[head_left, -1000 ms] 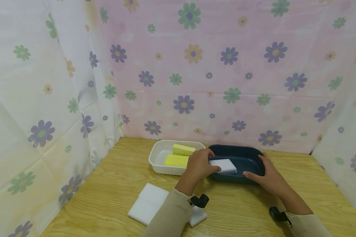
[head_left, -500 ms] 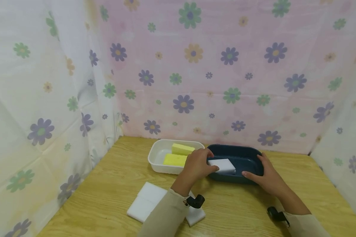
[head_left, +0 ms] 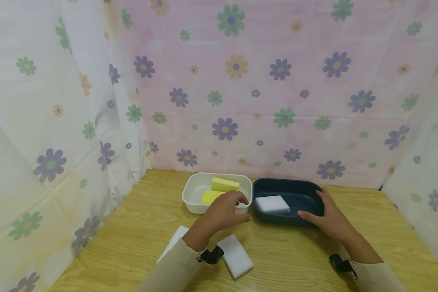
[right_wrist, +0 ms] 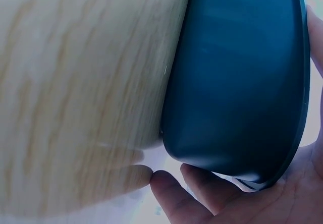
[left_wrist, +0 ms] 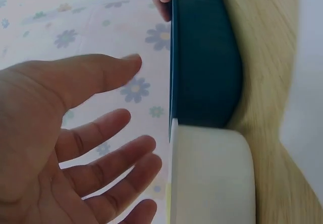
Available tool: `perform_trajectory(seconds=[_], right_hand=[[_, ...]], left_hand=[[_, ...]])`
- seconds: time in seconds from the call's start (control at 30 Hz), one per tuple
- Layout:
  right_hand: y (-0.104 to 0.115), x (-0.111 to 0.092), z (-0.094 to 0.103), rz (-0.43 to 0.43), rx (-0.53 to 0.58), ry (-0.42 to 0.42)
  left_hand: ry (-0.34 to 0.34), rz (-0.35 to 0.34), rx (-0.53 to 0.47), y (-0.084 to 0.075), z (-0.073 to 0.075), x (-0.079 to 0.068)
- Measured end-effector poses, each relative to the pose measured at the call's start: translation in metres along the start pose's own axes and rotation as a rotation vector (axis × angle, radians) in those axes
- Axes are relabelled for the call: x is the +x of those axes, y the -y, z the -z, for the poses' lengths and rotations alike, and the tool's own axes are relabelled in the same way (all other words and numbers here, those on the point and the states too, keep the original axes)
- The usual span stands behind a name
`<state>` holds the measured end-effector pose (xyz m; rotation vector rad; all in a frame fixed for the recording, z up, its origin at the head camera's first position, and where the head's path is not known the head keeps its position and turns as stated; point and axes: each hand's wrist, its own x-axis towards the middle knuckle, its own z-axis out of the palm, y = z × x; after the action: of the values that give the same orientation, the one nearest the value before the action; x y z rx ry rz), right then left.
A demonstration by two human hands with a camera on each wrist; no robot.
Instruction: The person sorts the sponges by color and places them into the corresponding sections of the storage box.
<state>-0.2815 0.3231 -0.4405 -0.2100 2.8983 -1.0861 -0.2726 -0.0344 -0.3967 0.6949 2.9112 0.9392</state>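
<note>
My left hand (head_left: pixel 219 213) hovers in front of the white bin (head_left: pixel 196 208), thumb and fingers spread apart with nothing between them, as the left wrist view also shows. A white melamine sponge (head_left: pixel 273 205) lies at the left end of the dark blue bin (head_left: pixel 282 220). My right hand (head_left: pixel 333 223) holds that bin's right end, with the thumb over the front rim and fingers around the outside. Two yellow sponges (head_left: pixel 224 184) sit in the white bin, the nearer one partly behind my left hand.
On the wooden table (head_left: pixel 284 259), one white sponge (head_left: pixel 237 257) lies near the left wrist. More white sponge (head_left: pixel 172 242) shows partly behind the left sleeve. The two bins stand side by side before a flowered cloth (head_left: pixel 248 101) backdrop.
My left hand has let go of the white sponge in the dark blue bin and moved left and slightly toward me. The right hand keeps its hold on the bin.
</note>
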Motion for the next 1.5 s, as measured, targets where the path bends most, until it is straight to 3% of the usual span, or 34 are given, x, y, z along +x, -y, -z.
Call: perform_trajectory(seconds=[0.43,0.63,0.83,1.07,1.3,1.5], right_hand=[[-0.004,0.005,-0.004,0.000,0.002,0.003],[-0.004,0.005,-0.003,0.006,-0.002,0.000],[-0.005,0.005,-0.003,-0.001,-0.003,0.002],[-0.004,0.004,-0.003,-0.003,-0.002,0.006],[-0.002,0.001,-0.004,-0.011,-0.005,0.002],[-0.003,0.001,-0.003,-0.008,-0.010,-0.004]], left_hand=[[0.037,-0.070,-0.106,0.022,0.009,-0.031],[0.064,-0.108,-0.100,0.031,0.011,-0.035],[0.155,-0.122,-0.105,0.038,0.015,-0.034],[0.294,-0.124,-0.063,0.043,0.016,-0.035],[0.362,-0.184,0.034,0.042,0.016,-0.039],[0.415,-0.160,0.106,0.038,0.017,-0.041]])
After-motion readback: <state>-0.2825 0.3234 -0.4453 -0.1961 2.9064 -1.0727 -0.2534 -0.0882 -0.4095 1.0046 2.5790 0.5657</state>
